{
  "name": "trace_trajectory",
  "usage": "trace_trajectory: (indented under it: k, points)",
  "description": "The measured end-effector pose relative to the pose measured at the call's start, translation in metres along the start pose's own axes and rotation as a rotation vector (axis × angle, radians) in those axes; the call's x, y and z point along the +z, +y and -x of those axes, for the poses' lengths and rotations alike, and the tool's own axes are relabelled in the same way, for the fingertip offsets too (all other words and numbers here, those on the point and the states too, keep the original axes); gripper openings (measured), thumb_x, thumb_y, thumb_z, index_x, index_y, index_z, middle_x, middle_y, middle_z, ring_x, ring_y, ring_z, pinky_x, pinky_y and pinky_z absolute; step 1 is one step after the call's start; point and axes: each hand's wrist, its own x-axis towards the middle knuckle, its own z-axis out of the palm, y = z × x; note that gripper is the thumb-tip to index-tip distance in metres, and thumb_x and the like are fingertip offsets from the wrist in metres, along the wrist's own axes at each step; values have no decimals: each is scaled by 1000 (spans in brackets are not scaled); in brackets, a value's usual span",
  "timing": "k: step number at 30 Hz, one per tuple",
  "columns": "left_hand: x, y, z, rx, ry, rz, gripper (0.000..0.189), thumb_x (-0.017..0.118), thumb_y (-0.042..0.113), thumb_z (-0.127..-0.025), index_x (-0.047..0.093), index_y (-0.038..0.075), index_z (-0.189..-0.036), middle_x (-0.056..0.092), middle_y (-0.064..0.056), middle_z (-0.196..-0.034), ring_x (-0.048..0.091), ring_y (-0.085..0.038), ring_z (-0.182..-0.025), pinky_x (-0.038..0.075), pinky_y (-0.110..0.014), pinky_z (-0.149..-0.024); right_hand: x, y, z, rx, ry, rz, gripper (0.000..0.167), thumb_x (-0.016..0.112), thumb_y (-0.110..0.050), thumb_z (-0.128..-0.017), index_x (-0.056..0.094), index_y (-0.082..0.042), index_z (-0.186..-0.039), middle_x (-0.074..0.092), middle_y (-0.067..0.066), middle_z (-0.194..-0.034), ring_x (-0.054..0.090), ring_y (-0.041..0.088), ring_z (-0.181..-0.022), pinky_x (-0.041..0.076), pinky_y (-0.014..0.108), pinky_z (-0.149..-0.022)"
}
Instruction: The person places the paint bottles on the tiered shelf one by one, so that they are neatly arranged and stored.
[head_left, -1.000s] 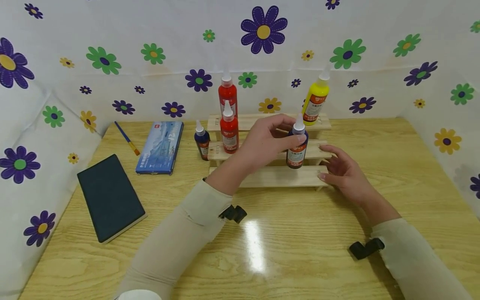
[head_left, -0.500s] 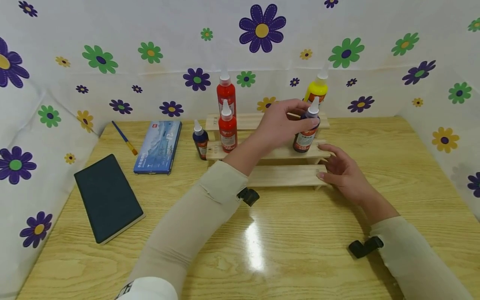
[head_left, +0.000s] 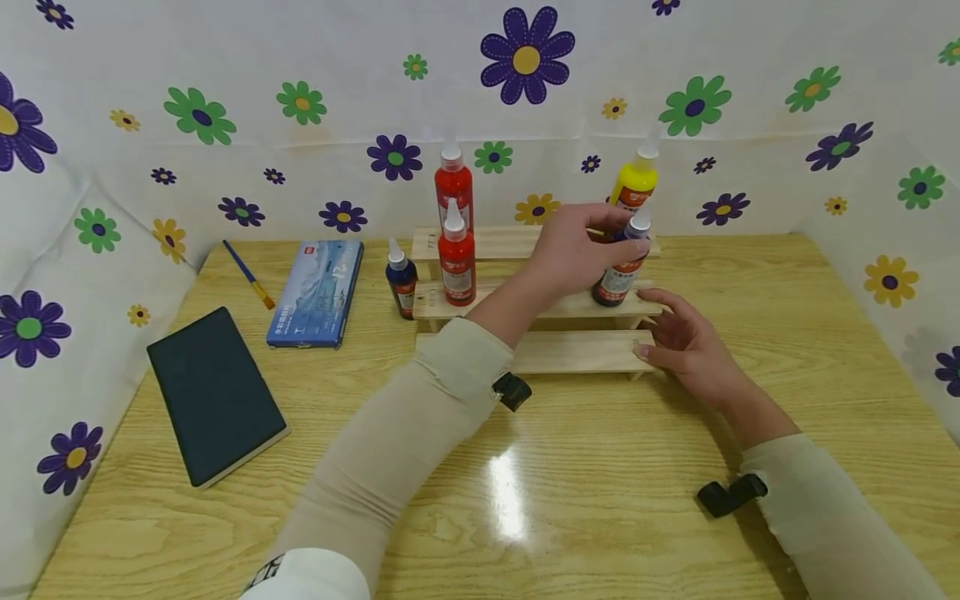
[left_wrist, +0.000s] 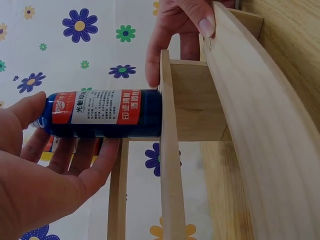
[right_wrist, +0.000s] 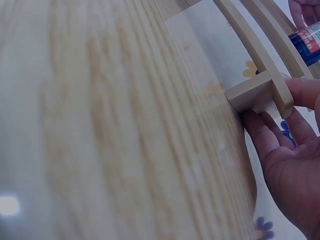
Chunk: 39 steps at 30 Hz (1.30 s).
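Note:
My left hand (head_left: pixel 573 250) holds a dark blue paint bottle (head_left: pixel 618 279) near its white nozzle cap, thumb on one side and fingers on the other. The bottle is upright at the right part of the middle shelf of a three-step wooden rack (head_left: pixel 577 350). In the left wrist view, the base of the bottle (left_wrist: pixel 107 112) meets the shelf board (left_wrist: pixel 172 150). With its thumb on the lowest shelf's right end, my right hand (head_left: pixel 697 354) grips the rack. The right wrist view has its fingers (right_wrist: pixel 260 132) against the rack's leg (right_wrist: pixel 252 92).
On the top shelf stand a red bottle (head_left: pixel 453 179) at left and a yellow bottle (head_left: pixel 633 183) at right. Another red bottle (head_left: pixel 457 267) occupies the middle shelf's left end. Left of the rack are a small dark blue bottle (head_left: pixel 402 287), blue box (head_left: pixel 315 292), paintbrush (head_left: pixel 247 273) and black notebook (head_left: pixel 217 396).
My left hand has carried the dark blue bottle back and to the right, from in front of the middle shelf onto its right part. My right hand has stayed at the rack's end.

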Motion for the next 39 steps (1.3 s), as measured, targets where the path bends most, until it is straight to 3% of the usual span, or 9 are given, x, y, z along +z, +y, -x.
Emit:
trace_trajectory:
  k: [6, 16, 23, 32, 39]
  points:
    - [4, -3, 2, 37, 7, -2, 37, 78, 27, -89, 71, 15, -123, 66, 10, -107, 63, -6, -94, 52, -20, -79, 0, -1, 0, 1, 1, -4, 68, 58, 18, -92, 39, -12, -151, 46, 0, -145, 51, 18, -122, 42, 20, -100]
    - [6, -3, 8, 40, 28, -28, 41, 77, 30, -90, 68, 20, -128, 65, 13, -110, 61, -2, -96, 51, -19, -81, 2, 1, 0, -33, -8, -46, 69, 56, 22, -91, 40, -9, -150, 51, 0, -140, 54, 16, -120, 45, 22, -98]
    - [7, -3, 17, 52, 91, -73, 46, 76, 30, -91, 63, 19, -134, 64, 11, -115, 60, -5, -102, 50, -18, -84, 2, 1, 0, -22, -9, -42, 69, 56, 20, -91, 39, -10, -151, 48, 0, -144, 52, 16, -123, 43, 21, -100]
    - [5, -8, 37, -19, 117, -101, 47, 76, 28, -92, 61, 20, -135, 63, 5, -122, 58, -14, -111, 51, -24, -85, 1, 3, 0, -24, -8, -48, 70, 57, 21, -91, 39, -9, -151, 48, 1, -145, 51, 17, -125, 42, 22, -101]
    - [2, -20, 59, 3, 94, -65, 49, 78, 27, -90, 60, 17, -135, 62, 7, -123, 59, -15, -111, 51, -27, -86, 1, 3, 0, -15, -2, -36, 70, 57, 20, -91, 39, -11, -151, 48, 0, -144, 52, 17, -124, 42, 21, -101]
